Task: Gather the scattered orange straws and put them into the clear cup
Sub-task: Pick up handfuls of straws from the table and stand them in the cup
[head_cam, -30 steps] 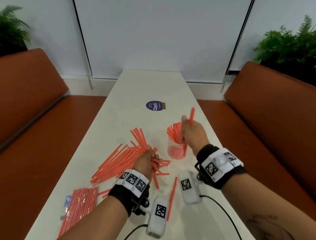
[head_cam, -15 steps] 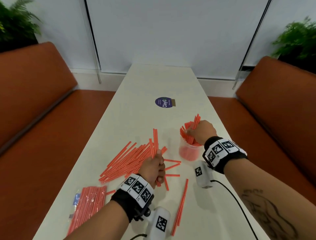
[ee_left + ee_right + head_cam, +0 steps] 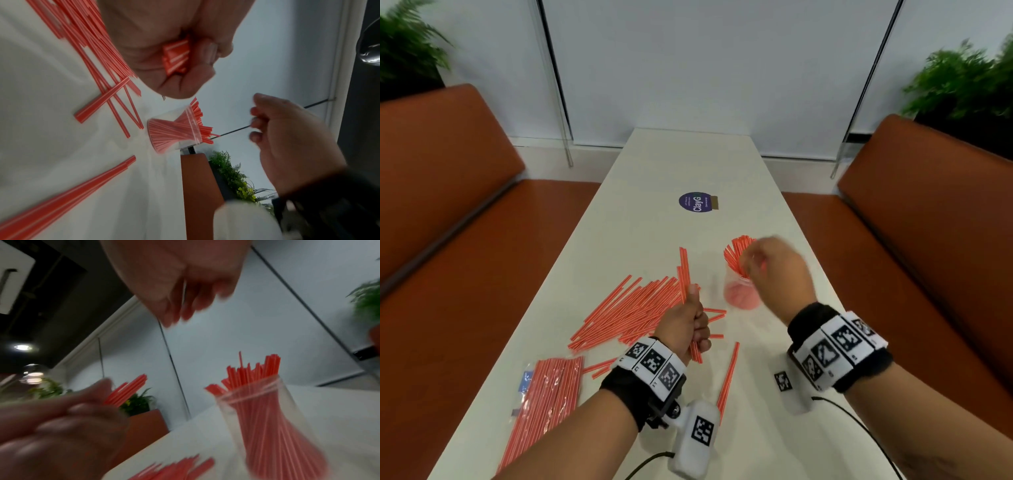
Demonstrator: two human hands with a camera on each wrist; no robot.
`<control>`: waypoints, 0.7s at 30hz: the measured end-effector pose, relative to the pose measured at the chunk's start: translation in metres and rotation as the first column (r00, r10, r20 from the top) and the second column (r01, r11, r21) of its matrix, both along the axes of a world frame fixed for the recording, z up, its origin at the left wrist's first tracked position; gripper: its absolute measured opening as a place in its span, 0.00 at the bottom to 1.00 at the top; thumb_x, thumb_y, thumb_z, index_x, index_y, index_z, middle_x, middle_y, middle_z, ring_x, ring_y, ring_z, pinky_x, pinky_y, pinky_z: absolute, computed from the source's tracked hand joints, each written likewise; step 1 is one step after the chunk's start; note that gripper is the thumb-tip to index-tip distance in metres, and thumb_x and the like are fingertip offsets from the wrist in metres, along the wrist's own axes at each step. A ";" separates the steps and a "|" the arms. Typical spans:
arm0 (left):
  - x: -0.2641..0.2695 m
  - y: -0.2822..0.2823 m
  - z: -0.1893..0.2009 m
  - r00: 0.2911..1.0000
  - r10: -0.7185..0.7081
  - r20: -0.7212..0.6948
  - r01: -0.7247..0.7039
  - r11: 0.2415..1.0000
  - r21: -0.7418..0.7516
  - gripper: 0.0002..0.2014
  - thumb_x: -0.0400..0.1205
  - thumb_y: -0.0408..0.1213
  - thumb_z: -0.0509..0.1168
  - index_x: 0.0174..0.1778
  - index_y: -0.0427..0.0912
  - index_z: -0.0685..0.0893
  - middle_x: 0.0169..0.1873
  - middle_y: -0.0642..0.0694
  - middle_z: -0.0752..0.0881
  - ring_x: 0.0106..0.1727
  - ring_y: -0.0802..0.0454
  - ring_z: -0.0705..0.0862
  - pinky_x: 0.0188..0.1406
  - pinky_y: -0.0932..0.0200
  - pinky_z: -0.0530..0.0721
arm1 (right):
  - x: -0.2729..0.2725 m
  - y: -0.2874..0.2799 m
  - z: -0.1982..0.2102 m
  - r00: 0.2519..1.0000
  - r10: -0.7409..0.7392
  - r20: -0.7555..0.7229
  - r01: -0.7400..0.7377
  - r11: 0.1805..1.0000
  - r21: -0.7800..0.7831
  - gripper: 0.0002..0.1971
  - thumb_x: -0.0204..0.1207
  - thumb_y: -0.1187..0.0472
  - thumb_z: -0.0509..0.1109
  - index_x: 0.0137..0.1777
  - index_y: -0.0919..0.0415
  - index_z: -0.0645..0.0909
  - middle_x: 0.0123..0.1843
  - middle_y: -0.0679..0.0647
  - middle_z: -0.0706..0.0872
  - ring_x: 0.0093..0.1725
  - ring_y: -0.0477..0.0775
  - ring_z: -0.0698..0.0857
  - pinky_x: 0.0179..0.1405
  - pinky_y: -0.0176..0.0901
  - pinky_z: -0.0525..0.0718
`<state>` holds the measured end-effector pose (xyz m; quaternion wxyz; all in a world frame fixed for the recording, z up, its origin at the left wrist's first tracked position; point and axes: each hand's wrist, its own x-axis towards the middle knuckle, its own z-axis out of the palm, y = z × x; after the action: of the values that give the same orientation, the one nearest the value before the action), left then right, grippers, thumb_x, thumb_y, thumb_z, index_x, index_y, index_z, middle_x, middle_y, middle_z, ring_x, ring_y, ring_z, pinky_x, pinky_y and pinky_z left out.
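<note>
Head view: one clear cup (image 3: 739, 291), two hands, straws (image 3: 633, 308) uncountable.

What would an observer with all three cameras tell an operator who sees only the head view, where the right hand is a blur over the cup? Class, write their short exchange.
Operator: Is the right hand holding a straw? It is smeared in my view.
Observer: No. The left wrist view shows the right hand with loosely curled fingers holding nothing, beside the clear cup.
Operator: What is inside the left fist?
Observer: The left hand grips a bundle of straws. The left wrist view shows several striped straws side by side between palm and fingers.
</note>
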<state>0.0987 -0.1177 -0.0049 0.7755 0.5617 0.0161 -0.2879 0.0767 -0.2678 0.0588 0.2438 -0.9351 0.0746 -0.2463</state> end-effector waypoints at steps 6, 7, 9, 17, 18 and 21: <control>0.000 0.008 -0.004 0.988 0.129 -0.084 -0.130 0.991 -0.014 0.26 0.81 0.56 0.53 0.23 0.41 0.66 0.17 0.49 0.70 0.14 0.57 0.69 0.14 0.66 0.73 | -0.028 0.014 -0.055 0.580 0.283 -0.764 -0.570 0.811 -0.131 0.17 0.74 0.63 0.70 0.63 0.50 0.81 0.63 0.49 0.83 0.60 0.50 0.80 0.59 0.43 0.78; -0.001 0.011 -0.005 0.987 0.134 -0.091 -0.137 0.990 -0.024 0.26 0.82 0.54 0.53 0.23 0.41 0.66 0.17 0.49 0.70 0.13 0.57 0.68 0.13 0.67 0.72 | -0.028 0.014 -0.061 0.568 0.256 -0.782 -0.586 0.793 -0.165 0.18 0.74 0.63 0.71 0.63 0.51 0.81 0.63 0.50 0.82 0.62 0.52 0.80 0.59 0.45 0.78; -0.004 0.015 -0.007 0.987 0.129 -0.100 -0.133 0.990 -0.041 0.24 0.83 0.52 0.52 0.25 0.40 0.69 0.16 0.50 0.71 0.12 0.59 0.67 0.12 0.70 0.69 | -0.027 0.012 -0.069 0.581 0.243 -0.776 -0.581 0.792 -0.186 0.14 0.72 0.62 0.72 0.58 0.53 0.83 0.60 0.51 0.82 0.60 0.55 0.81 0.53 0.46 0.78; -0.012 0.021 -0.016 0.987 0.148 -0.061 -0.145 0.988 0.045 0.20 0.82 0.53 0.54 0.31 0.42 0.71 0.12 0.55 0.66 0.10 0.61 0.62 0.10 0.73 0.60 | -0.042 0.015 -0.085 0.601 0.152 -0.785 -0.614 0.717 -0.331 0.12 0.80 0.69 0.55 0.61 0.66 0.74 0.61 0.62 0.78 0.54 0.63 0.81 0.43 0.49 0.74; -0.013 0.021 -0.016 0.985 0.161 -0.060 -0.158 0.986 0.055 0.21 0.82 0.54 0.55 0.30 0.42 0.71 0.12 0.55 0.65 0.10 0.61 0.61 0.10 0.73 0.60 | -0.045 0.015 -0.086 0.604 0.134 -0.786 -0.620 0.699 -0.357 0.13 0.80 0.71 0.54 0.62 0.66 0.72 0.60 0.63 0.77 0.54 0.64 0.81 0.41 0.48 0.71; -0.014 0.019 -0.017 0.979 0.199 -0.053 -0.195 0.979 0.065 0.21 0.80 0.57 0.55 0.31 0.42 0.70 0.12 0.55 0.64 0.11 0.61 0.60 0.10 0.71 0.60 | -0.047 0.010 -0.078 0.665 0.175 -0.726 -0.467 0.856 -0.222 0.10 0.78 0.72 0.54 0.54 0.62 0.73 0.54 0.60 0.78 0.47 0.60 0.79 0.42 0.45 0.71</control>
<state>0.0848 -0.0985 -0.0219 0.7823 0.5713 0.1034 -0.2256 0.0293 -0.2583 -0.0196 0.0482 -0.9851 -0.0614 0.1534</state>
